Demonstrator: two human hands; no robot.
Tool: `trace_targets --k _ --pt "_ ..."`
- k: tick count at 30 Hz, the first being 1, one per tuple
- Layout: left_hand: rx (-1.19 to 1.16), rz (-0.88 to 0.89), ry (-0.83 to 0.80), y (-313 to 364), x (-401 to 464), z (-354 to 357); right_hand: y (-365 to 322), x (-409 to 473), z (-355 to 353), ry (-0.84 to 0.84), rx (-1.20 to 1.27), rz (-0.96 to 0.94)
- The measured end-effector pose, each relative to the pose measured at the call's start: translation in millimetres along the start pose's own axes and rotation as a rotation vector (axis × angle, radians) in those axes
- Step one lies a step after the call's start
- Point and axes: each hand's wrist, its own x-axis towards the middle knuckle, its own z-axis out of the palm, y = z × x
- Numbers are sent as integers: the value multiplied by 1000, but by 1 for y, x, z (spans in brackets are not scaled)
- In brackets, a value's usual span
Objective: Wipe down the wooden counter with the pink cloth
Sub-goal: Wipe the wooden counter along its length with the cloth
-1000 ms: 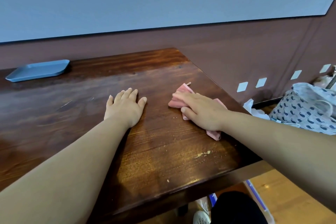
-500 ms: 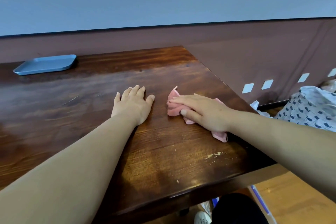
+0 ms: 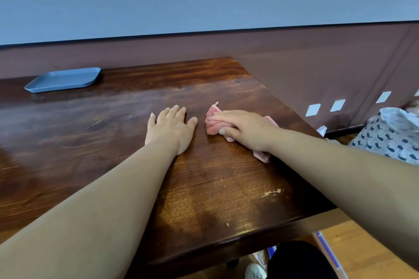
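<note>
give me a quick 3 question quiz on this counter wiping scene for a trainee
1. True or false: the left hand rests flat on the wooden counter without touching the pink cloth.
2. Which hand presses on the pink cloth? A) left B) right C) both
3. Fill in: the blue tray sits at the counter's far ____ side.

Key
1. True. Bare wood shows between its thumb and the cloth.
2. B. The right hand covers the bunched cloth near the counter's right edge.
3. Left.
</note>
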Motion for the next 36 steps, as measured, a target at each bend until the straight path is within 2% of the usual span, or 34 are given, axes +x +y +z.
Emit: trace_targets --k 2,6,9,13,15,17,18,21,27,29,33,36 --pt "-13 3 -1 0 0 -1 -8 1 1 -6 -40 4" --pt "-30 39 14 -3 0 0 -12 -16 10 -79 -11 -171" --pt "-32 46 30 -3 0 1 -11 -12 8 -64 29 -190" --pt "-251 56 143 -2 -2 -5 -16 0 5 81 18 -45" --pt "-471 128 252 -5 -5 -12 -15 -4 -2 269 107 21" --pt "-549 237 269 -4 -8 -19 -7 -15 -11 401 118 123" --pt "-543 288 232 -1 -10 -23 -3 -23 -14 373 96 165" --pt "-527 407 27 16 -19 -28 4 -41 -15 147 68 230" --pt "-464 423 -357 3 -41 -52 -10 -53 -17 14 100 190" --pt "-355 437 -330 5 -47 -60 -12 -48 -20 45 95 215" --pt "-166 398 -115 28 -54 -61 -25 -25 -17 45 119 290" --pt "-169 417 -153 20 -63 -59 -31 -37 -9 9 87 260"
